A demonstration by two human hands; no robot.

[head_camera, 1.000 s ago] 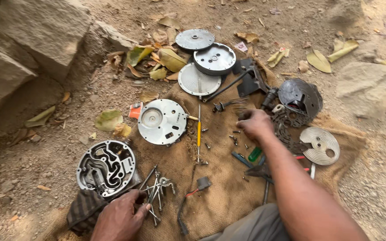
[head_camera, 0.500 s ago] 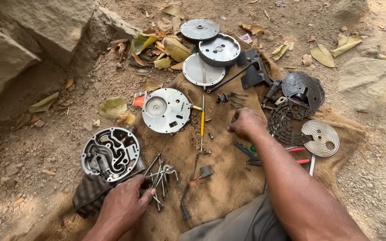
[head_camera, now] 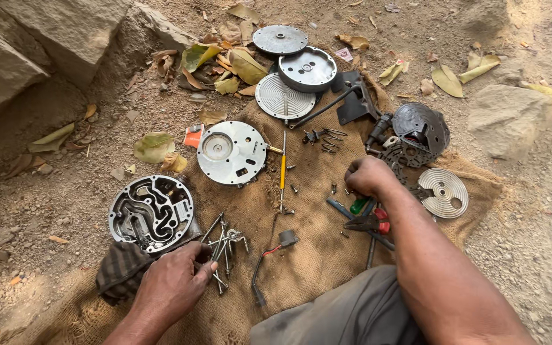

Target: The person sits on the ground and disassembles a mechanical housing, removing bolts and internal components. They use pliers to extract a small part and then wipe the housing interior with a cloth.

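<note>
My left hand (head_camera: 172,284) lies at the near left of the burlap sack (head_camera: 317,262), its fingertips closed on the pile of long bolts (head_camera: 223,246). Just beyond it sits a round metal housing with cast cavities (head_camera: 151,213), partly on a dark striped cloth (head_camera: 119,273). My right hand (head_camera: 367,175) is curled into a fist on the sack, among small screws (head_camera: 334,188) and just above red-handled pliers (head_camera: 370,222). What lies under that fist is hidden.
A round silver plate (head_camera: 232,153), a yellow-handled screwdriver (head_camera: 283,167), a grooved disc (head_camera: 283,97), a round cover (head_camera: 308,68), a flat disc (head_camera: 280,39), a black domed part (head_camera: 421,128) and a spiral plate (head_camera: 443,191) lie about. A wired connector (head_camera: 282,241) lies nearby. Rocks (head_camera: 509,118) and dry leaves ring the sack.
My left hand has slid forward onto the pile of bolts. My right hand stays fisted at the same spot among the small screws.
</note>
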